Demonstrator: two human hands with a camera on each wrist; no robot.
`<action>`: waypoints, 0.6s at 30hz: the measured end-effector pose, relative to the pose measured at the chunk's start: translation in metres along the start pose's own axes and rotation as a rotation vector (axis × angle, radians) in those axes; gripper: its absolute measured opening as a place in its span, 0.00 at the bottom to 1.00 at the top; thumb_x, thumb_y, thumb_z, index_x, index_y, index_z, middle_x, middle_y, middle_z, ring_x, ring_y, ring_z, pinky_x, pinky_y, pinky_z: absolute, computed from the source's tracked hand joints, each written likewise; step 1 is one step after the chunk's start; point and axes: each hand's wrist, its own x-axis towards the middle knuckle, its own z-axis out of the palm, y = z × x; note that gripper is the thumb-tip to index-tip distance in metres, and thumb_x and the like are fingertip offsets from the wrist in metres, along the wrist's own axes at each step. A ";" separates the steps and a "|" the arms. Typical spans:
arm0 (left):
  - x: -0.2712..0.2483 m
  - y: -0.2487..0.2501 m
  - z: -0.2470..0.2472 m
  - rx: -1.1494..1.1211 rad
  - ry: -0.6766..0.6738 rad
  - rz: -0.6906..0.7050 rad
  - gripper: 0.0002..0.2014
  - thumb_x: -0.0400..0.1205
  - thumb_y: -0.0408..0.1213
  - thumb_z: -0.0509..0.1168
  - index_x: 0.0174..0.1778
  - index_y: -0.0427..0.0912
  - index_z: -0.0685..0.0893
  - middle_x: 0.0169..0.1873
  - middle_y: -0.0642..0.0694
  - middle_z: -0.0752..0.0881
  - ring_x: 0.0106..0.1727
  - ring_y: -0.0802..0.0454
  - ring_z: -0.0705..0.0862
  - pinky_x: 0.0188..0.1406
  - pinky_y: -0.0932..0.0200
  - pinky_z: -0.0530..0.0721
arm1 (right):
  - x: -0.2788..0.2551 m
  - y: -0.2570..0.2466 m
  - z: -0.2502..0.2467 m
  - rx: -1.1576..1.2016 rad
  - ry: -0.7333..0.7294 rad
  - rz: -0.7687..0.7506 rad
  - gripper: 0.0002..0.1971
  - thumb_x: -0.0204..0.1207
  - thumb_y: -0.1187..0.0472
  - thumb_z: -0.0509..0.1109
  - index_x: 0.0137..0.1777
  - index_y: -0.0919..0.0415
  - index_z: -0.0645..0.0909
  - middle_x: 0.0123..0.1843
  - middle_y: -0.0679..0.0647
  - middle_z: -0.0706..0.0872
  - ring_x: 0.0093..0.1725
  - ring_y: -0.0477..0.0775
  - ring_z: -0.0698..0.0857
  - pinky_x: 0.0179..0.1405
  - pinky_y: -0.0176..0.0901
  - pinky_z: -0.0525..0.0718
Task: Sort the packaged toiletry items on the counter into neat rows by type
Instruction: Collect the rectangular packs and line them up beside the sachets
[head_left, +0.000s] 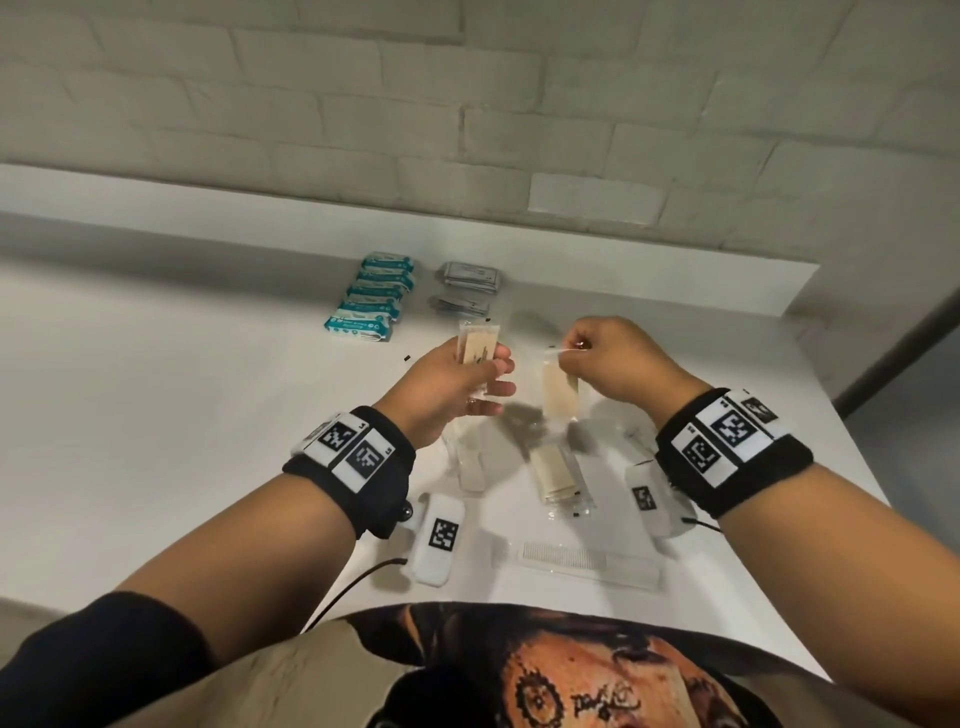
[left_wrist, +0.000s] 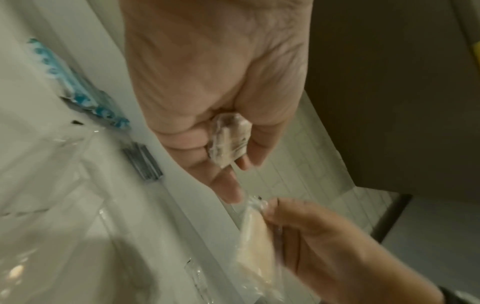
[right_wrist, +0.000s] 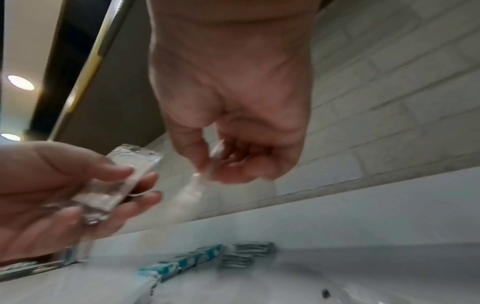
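Observation:
My left hand (head_left: 470, 382) holds a small stack of clear packets with beige contents (head_left: 115, 347) above the white counter (head_left: 156, 415); the same stack (left_wrist: 228, 142) shows between thumb and fingers in the left wrist view. My right hand (head_left: 597, 358) pinches the top edge of another clear beige packet (head_left: 558, 392), which hangs down from its fingers (right_wrist: 207, 164). A row of teal packets (head_left: 371, 299) and two piles of grey sachets (head_left: 470, 283) lie farther back. One more beige packet (head_left: 556, 475) lies flat below the hands.
A clear-wrapped comb (head_left: 571, 564) lies near the counter's front edge. More clear packets (head_left: 470, 462) sit under my left wrist. A white brick wall (head_left: 467, 104) backs the counter, whose right edge (head_left: 831, 415) drops off to a dark floor.

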 end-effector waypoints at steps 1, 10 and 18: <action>-0.001 -0.001 -0.002 -0.066 -0.004 -0.025 0.13 0.85 0.39 0.63 0.62 0.37 0.79 0.53 0.39 0.84 0.47 0.46 0.88 0.39 0.58 0.88 | 0.001 0.006 0.000 0.036 -0.052 0.028 0.04 0.72 0.64 0.68 0.38 0.60 0.83 0.31 0.49 0.83 0.29 0.50 0.78 0.29 0.39 0.74; 0.002 -0.001 -0.011 -0.298 -0.080 -0.189 0.34 0.85 0.61 0.43 0.66 0.36 0.80 0.42 0.43 0.87 0.36 0.50 0.83 0.27 0.59 0.80 | -0.004 0.041 0.046 -0.264 -0.303 0.017 0.07 0.76 0.55 0.71 0.51 0.54 0.86 0.51 0.50 0.86 0.50 0.51 0.83 0.49 0.42 0.79; 0.003 -0.009 -0.002 0.045 0.010 -0.040 0.10 0.83 0.23 0.59 0.52 0.42 0.78 0.44 0.45 0.82 0.36 0.55 0.82 0.29 0.65 0.80 | -0.004 -0.006 0.013 0.525 -0.148 0.059 0.16 0.79 0.48 0.68 0.50 0.62 0.85 0.37 0.50 0.86 0.30 0.47 0.80 0.29 0.38 0.76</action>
